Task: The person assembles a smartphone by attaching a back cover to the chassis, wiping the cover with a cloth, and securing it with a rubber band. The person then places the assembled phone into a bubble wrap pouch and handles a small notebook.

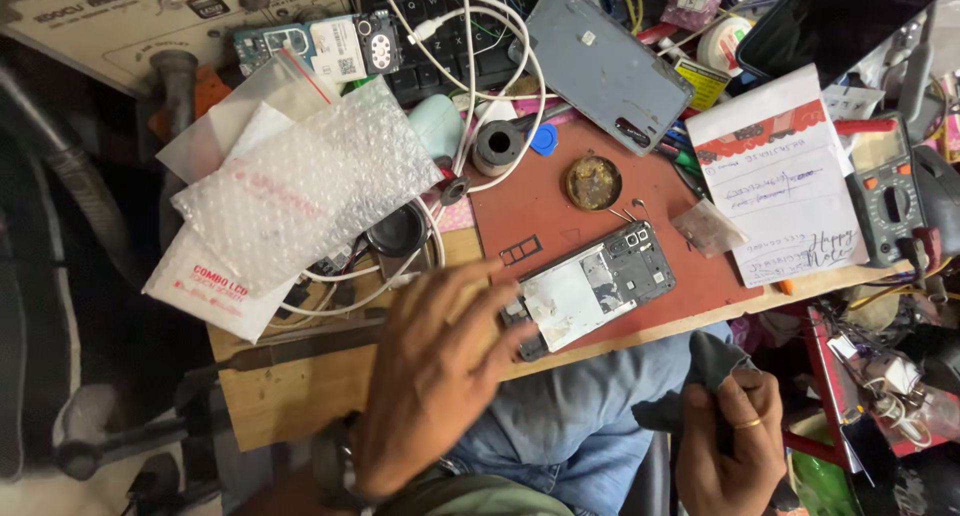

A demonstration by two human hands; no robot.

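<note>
One opened grey phone body with a white inner plate [588, 288] lay on the red rubber mat [540, 211] near the wooden surface's [300, 386] front edge. The left hand [435, 361] rested palm-down, fingers spread, fingertips touching the phone's near end. The right hand [730, 446] sat low over the lap, pinching a dark cloth [700, 371]. A bubble-wrap pouch [310, 181], white cables [480, 66] and a handwritten paper pad [785, 181] crowded around; the phone's lower corner was hidden by fingers.

The left hand [435, 361] hides, perhaps, the opened phone's [590, 288] lower end.
</note>
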